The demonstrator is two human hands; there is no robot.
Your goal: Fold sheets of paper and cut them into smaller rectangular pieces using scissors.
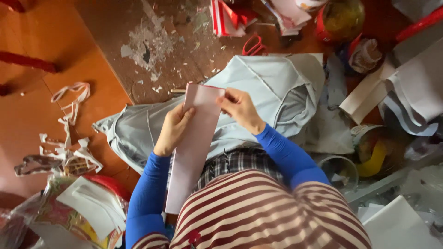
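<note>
A long pale pink paper strip (194,147) runs from my lap up over my grey-trousered legs (267,87). My left hand (173,129) grips its left edge near the top. My right hand (237,108) pinches the strip's top right corner, where a thin red edge shows. Both arms wear blue sleeves. The lower end of the strip rests against my red-and-white striped shirt.
Red-handled scissors (254,46) lie on the floor beyond my knees. Paper scraps (69,138) litter the orange floor at left. A plastic bag with paper (78,212) sits at lower left. Folded white sheets (410,87), tape rolls (374,152) and a jar (341,18) crowd the right.
</note>
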